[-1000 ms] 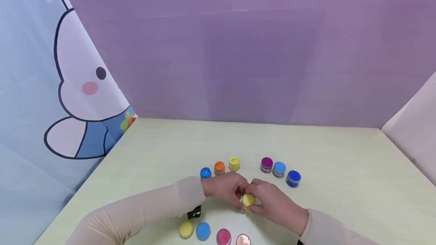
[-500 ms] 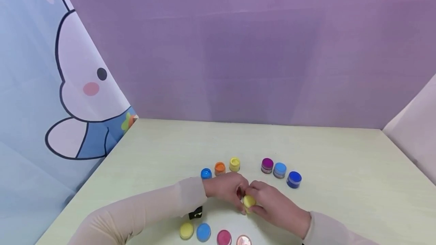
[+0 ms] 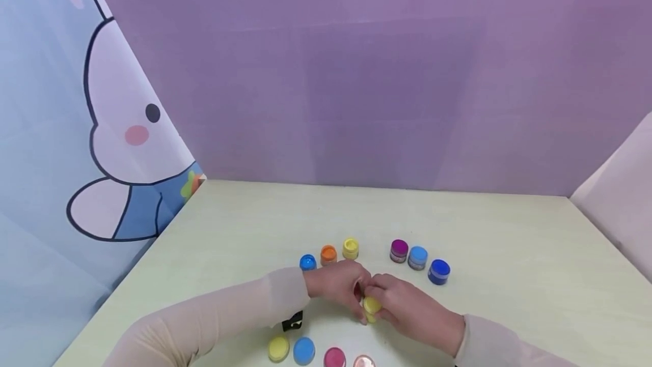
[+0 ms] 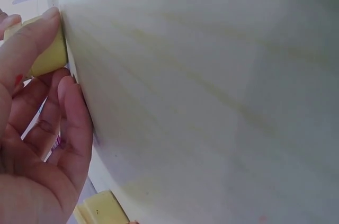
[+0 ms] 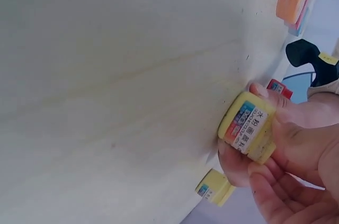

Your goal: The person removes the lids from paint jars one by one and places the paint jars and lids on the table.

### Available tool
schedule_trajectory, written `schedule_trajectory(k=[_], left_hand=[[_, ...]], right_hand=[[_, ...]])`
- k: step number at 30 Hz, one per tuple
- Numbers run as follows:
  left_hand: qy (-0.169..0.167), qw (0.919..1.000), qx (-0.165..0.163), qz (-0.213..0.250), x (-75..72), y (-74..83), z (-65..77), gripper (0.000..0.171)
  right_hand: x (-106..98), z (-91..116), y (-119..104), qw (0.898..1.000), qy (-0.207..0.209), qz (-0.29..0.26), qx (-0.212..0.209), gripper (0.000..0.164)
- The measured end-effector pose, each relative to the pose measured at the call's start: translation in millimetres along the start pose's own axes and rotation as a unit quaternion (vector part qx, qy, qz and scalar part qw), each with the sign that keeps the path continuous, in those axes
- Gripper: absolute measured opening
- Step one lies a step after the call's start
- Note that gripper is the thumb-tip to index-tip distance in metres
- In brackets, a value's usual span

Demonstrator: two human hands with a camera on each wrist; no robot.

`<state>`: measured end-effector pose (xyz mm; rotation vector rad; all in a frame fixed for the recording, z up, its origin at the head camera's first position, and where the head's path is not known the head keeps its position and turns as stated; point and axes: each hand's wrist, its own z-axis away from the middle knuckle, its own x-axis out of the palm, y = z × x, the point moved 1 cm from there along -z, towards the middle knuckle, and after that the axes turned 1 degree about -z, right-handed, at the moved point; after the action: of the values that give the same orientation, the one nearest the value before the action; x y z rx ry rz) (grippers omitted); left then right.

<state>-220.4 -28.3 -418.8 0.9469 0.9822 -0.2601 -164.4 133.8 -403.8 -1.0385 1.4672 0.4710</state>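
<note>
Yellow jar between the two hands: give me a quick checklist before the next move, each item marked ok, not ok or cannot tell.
1. Left hand grips the yellow jar: ok.
2. Right hand pinches it near the top: ok.
3. Lid fully seated: cannot tell; fingers cover much of the top edge.
4. Label in sight: ok, it faces the right wrist camera.
5. Right hand clear of the purple jar and dark blue jar: ok, both stand apart from it.
6. Bright blue jar fully visible from the head: not ok; the left cuff and hand hide its lower part.
</note>
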Motion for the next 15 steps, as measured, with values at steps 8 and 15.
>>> schedule_trajectory(k=[8, 15], left_hand=[[-0.003, 1.0, 0.006, -0.006, -1.2, 2.5, 1.0, 0.027], [-0.006, 0.9999, -0.006, 0.008, -1.3, 3.1, 1.2, 0.027]], right_hand=[[-1.7, 0.8, 5.8, 0.999, -0.007, 0.003, -0.045, 0.03], [-2.5, 1.4, 11.3, 0.996, -0.014, -0.011, -0.088, 0.033]])
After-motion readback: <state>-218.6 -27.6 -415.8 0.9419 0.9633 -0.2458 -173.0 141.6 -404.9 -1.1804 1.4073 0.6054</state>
